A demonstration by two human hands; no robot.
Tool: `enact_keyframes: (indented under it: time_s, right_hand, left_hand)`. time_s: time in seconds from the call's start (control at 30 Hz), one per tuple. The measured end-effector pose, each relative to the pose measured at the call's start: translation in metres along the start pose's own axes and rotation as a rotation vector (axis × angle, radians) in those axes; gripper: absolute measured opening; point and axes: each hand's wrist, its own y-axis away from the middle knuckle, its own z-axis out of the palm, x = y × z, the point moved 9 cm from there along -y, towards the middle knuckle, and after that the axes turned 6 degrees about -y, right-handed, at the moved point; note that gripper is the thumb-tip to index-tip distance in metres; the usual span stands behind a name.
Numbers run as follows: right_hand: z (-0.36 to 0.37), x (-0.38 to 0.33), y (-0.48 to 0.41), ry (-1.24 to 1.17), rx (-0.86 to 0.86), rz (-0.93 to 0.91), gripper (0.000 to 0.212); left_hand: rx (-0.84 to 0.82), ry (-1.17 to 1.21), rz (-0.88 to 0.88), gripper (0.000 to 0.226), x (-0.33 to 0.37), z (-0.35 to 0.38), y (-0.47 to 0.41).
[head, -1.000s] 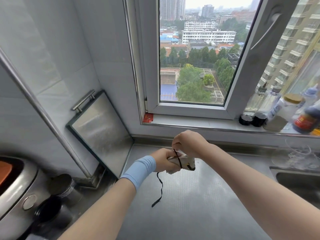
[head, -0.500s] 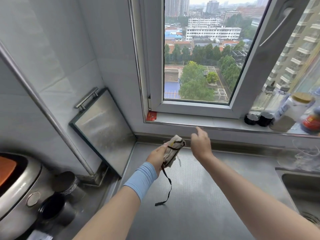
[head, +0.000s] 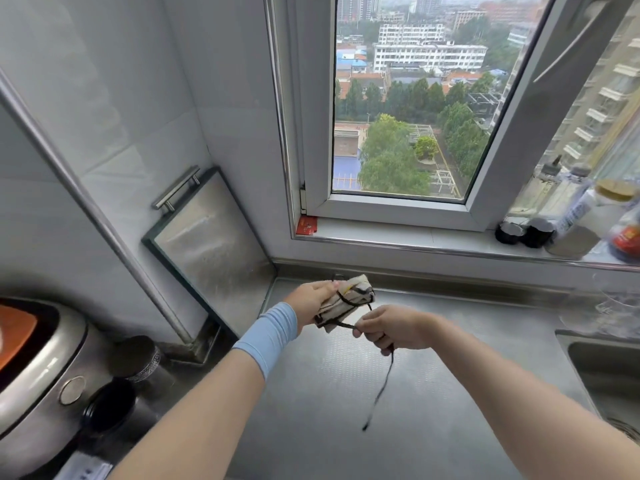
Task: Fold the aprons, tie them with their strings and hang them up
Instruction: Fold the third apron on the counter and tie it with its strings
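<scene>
A small cream apron (head: 341, 301), folded into a tight bundle, is held above the steel counter (head: 346, 410). My left hand (head: 310, 299), with a light blue wristband, grips the bundle's left side. A black string (head: 382, 386) is wound around the bundle. My right hand (head: 391, 329) is closed on that string just below and right of the bundle, and the loose end dangles down from the fist toward the counter.
A steel cutting board (head: 211, 244) leans on the wall at left. A rice cooker (head: 38, 372) and dark jars (head: 138, 358) stand at lower left. Bottles and jars (head: 568, 216) line the window sill. A sink (head: 609, 372) lies at right.
My right hand, which was lifted open toward the sill half a second ago, has come down and taken hold of the string. The dangling end has swung from left to right of the bundle.
</scene>
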Motion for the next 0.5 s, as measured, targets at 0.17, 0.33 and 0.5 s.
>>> enact_keyframes:
  time_s: [0.17,0.33,0.5]
  right_hand:
    - [-0.031,-0.014,0.002,0.348,0.123,0.105,0.019]
    - [-0.043,-0.017,0.003,0.753,0.115,0.268,0.020]
    - [-0.043,-0.036,-0.002,1.094,0.165,0.249,0.021]
  left_hand:
    - [-0.044,-0.161,-0.017,0.024,-0.010,0.017,0.009]
    - [-0.044,-0.476,0.058,0.025,-0.018,0.033,0.011]
    - [0.021,-0.625,0.023,0.031,-0.035,0.029,0.009]
